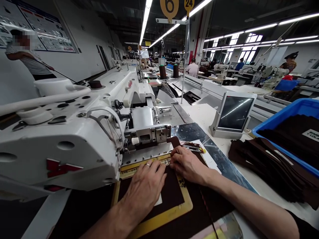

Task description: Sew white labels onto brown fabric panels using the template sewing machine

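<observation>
A yellow frame (171, 214) lies on dark brown fabric (171, 191) below the metal head of a white sewing machine (87, 142). Flat across the frame's upper bar rests my left hand (147, 182), a ring on one finger, its fingers stretched out and slightly apart. To its right, my right hand (186, 162) has its fingers curled down together at the frame's upper right corner; what they pinch, if anything, is hidden. Thread snips (193, 148) with a yellow end lie just beyond that hand. A small white piece (159, 200) shows beside my left palm.
On the right stand a screen (236, 113), a stack of brown fabric pieces (271, 166) and a blue bin (281, 114) holding more. Thread cones (162, 72) stand farther back. A person in a striped shirt (32, 63) holds a long pole at the left; others sit in the background.
</observation>
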`<state>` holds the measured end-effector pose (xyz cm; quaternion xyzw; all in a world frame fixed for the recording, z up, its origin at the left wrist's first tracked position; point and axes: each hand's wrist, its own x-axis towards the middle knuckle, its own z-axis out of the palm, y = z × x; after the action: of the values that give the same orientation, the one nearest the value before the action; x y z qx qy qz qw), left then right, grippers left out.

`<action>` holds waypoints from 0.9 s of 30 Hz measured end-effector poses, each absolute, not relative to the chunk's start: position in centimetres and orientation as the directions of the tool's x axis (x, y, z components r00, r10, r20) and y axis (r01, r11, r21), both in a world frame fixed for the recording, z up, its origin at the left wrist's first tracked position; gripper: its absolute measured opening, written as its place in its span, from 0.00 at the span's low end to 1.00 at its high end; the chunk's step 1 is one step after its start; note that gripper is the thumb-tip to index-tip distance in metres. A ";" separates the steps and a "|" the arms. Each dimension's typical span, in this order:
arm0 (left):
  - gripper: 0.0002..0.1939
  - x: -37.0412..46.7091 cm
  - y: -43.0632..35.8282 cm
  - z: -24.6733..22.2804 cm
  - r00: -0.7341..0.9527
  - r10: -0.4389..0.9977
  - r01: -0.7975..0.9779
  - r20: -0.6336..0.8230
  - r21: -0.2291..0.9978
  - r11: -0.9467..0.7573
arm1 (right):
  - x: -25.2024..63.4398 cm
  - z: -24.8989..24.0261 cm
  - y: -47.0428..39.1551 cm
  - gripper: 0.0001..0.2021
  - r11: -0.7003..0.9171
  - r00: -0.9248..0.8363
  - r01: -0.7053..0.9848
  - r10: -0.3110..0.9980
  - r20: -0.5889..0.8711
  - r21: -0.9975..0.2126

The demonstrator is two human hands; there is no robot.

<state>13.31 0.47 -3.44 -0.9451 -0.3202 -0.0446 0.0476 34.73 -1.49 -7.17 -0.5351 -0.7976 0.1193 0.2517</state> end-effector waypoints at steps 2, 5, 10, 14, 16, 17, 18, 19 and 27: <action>0.11 13.6 0.8 -3.1 0.792 0.603 0.608 0.097 -0.036 -0.793 | 34.6 -7.2 -1.5 0.08 0.394 -0.300 0.796 0.916 0.265 -0.460; 0.12 13.9 1.1 -2.8 0.787 0.613 0.615 0.072 -0.020 -0.788 | 34.3 -7.1 -1.4 0.09 0.377 -0.290 0.816 0.923 0.254 -0.438; 0.14 13.5 1.2 -3.4 0.821 0.561 0.565 0.101 -0.004 -0.825 | 33.3 -6.7 -1.4 0.09 0.330 -0.255 0.870 0.937 0.238 -0.366; 0.14 12.9 1.1 -4.0 0.833 0.532 0.540 0.154 -0.016 -0.841 | 32.6 -6.2 -1.4 0.09 0.273 -0.205 0.906 0.952 0.228 -0.325; 0.13 12.8 0.9 -4.2 0.831 0.532 0.543 0.165 -0.025 -0.840 | 32.6 -6.2 -1.4 0.08 0.236 -0.173 0.916 0.962 0.213 -0.323; 0.14 12.8 0.8 -4.3 0.830 0.533 0.545 0.166 -0.030 -0.838 | 32.6 -6.2 -1.4 0.08 0.218 -0.157 0.920 0.967 0.203 -0.327; 0.14 12.8 0.7 -4.4 0.828 0.534 0.547 0.168 -0.038 -0.836 | 32.8 -6.2 -1.4 0.09 0.202 -0.143 0.921 0.971 0.193 -0.333; 0.14 12.8 0.7 -4.5 0.827 0.535 0.549 0.173 -0.049 -0.834 | 32.9 -6.2 -1.4 0.10 0.189 -0.132 0.921 0.974 0.184 -0.340; 0.16 12.7 0.4 -5.1 0.824 0.533 0.558 0.191 -0.109 -0.823 | 32.9 -5.9 -1.2 0.05 0.181 -0.142 0.913 0.981 0.130 -0.366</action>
<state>12.72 0.40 -5.09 -0.9516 -0.2866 -0.0760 0.0802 32.92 -1.22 -5.90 -0.6322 -0.7491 0.1000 0.1710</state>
